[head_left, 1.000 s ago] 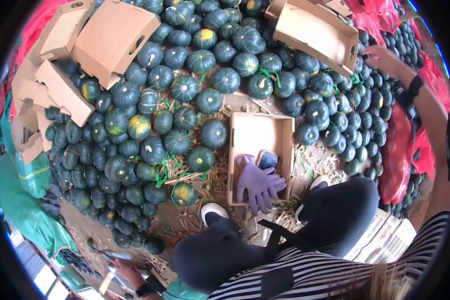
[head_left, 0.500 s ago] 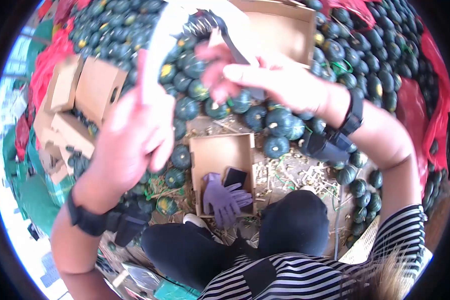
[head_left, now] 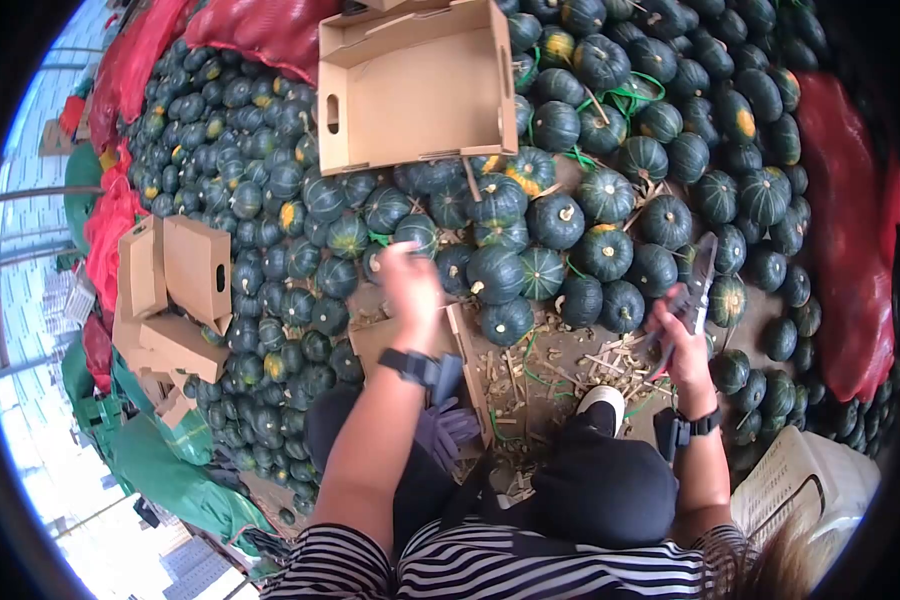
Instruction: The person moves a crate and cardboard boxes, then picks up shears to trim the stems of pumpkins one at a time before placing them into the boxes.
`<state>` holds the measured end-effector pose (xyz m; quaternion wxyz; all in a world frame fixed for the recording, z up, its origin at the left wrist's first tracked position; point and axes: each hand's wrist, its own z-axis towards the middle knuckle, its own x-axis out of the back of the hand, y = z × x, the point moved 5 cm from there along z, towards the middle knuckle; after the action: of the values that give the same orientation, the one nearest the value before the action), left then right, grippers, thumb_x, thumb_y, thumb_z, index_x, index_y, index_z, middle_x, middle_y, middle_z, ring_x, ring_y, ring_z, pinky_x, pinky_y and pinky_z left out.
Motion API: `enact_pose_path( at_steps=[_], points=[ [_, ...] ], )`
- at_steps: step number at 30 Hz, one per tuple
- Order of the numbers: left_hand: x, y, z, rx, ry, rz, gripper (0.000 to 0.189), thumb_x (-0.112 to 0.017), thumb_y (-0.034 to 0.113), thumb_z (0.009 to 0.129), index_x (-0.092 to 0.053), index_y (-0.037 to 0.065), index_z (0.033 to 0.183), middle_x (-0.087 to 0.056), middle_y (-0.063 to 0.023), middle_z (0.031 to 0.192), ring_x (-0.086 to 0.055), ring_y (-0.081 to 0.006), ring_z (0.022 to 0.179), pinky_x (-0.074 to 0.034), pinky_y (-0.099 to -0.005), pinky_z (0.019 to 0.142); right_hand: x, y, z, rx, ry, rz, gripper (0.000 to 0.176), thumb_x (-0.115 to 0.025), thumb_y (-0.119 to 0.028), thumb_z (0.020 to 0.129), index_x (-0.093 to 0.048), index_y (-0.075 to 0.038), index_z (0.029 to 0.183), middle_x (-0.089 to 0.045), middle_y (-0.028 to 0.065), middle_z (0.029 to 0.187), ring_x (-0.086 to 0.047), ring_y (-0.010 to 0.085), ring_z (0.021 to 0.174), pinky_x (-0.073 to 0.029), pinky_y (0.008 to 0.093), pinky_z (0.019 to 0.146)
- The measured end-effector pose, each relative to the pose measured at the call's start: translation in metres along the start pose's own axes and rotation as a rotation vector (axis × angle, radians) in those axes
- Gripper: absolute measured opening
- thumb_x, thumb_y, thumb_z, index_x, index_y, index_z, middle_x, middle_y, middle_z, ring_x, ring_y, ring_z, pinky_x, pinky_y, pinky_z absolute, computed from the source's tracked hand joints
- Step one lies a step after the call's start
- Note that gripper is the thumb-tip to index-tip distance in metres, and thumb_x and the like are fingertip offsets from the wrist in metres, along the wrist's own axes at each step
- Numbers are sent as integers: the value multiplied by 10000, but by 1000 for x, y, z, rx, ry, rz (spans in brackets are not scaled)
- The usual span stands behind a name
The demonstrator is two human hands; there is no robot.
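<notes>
My left hand reaches over the front edge of the pumpkin pile, blurred, its fingers partly hidden; what it holds, if anything, does not show. At the right, my right hand is closed around a dark cutting tool, whose blade points up and away from me. Dark green pumpkins lie beyond and between both hands. Below my left hand is a small cardboard box, partly covered by my forearm. Purple gloves lie at its near end.
A large empty cardboard tray rests on the pile ahead. More cardboard boxes stand at the left. Red net sacks lie at the right, and a white crate is near my right elbow. Cut stems litter the floor.
Both hands have come down and apart, my right one to the right with the tool. The view has shifted, and the bright white blur over the pile is gone.
</notes>
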<state>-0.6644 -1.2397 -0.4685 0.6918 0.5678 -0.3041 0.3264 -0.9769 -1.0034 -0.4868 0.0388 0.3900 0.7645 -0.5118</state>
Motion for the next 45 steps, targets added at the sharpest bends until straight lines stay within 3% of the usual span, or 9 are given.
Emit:
enact_pose_path(
  at_steps=[3, 5, 11, 14, 17, 21, 27, 34, 45],
  points=[
    [-21, -126, 22, 472, -84, 394, 708, -734, 206, 701, -386, 84, 1306, -407, -194, 1277, -471, -375, 1133, -406, -426, 965, 28, -3, -23, 16, 118, 31, 450, -619, -115, 806, -402, -83, 1199, -504, 36, 934, -501, 157, 876, -413, 309, 846],
    [-33, -152, 25, 352, -257, 369, 970, -800, 291, 617, -240, 191, 1404, -328, -217, 1346, -449, -392, 1174, -388, -414, 1004, 38, 2, -36, 94, 145, -70, 446, -611, -91, 817, -416, -72, 1217, -509, 24, 956, -512, 135, 858, -421, 280, 822],
    [-34, -165, 54, 491, -612, 112, 867, -804, 302, 638, -299, 173, 1331, -436, -194, 1217, -531, -319, 1055, -514, -418, 801, 31, 40, -55, 46, 156, -235, 520, -615, -40, 790, -395, -70, 1261, -482, 18, 957, -485, 114, 890, -414, 255, 795],
    [13, -108, 21, 787, -498, -667, 577, -677, 287, 801, -380, 192, 1286, -519, -119, 1192, -545, -314, 1054, -523, -454, 717, 18, 44, -58, 27, 126, -263, 539, -634, -70, 783, -392, -69, 1264, -484, 18, 950, -483, 118, 880, -416, 257, 788],
    [31, -33, -11, 660, -877, -1425, 819, -686, 427, 734, -314, 104, 1388, -392, -130, 1388, -421, -344, 1258, -526, -408, 776, 6, 44, -52, 15, 70, -260, 558, -634, -58, 767, -385, -65, 1266, -491, 22, 953, -490, 127, 890, -422, 264, 788],
    [-1, 17, -47, 624, -776, -1579, 826, -631, 588, 728, -361, 143, 1369, -432, -156, 1345, -436, -396, 1224, -539, -424, 749, -14, 42, -35, 38, -29, -560, 467, -596, -3, 770, -444, -56, 1208, -505, 15, 921, -513, 122, 869, -443, 283, 785],
    [-46, 115, -92, 950, -1332, -1927, 696, -446, 623, 851, -387, 147, 1355, -431, -164, 1352, -508, -401, 1133, -565, -419, 630, -59, 8, -27, 269, -114, -963, 396, -707, -140, 752, -522, -42, 1088, -563, 117, 934, -591, 280, 868, -478, 346, 758],
    [-83, 127, -124, 949, -909, -1793, 684, -429, 568, 874, -397, 62, 1333, -464, -130, 1319, -444, -301, 1215, -305, -513, 1048, -67, -18, -50, 584, 121, -1447, 515, -699, -118, 639, -520, -60, 1118, -524, 111, 916, -543, 289, 870, -426, 384, 761],
    [-85, 134, -119, 551, -751, -1533, 614, -646, 239, 832, -292, 183, 1330, -412, -87, 1261, -426, -236, 1176, -381, -429, 996, -42, 20, -47, 552, 143, -1381, 449, -690, -134, 660, -513, -63, 1066, -541, 120, 806, -576, 313, 730, -468, 398, 653]
  ],
)
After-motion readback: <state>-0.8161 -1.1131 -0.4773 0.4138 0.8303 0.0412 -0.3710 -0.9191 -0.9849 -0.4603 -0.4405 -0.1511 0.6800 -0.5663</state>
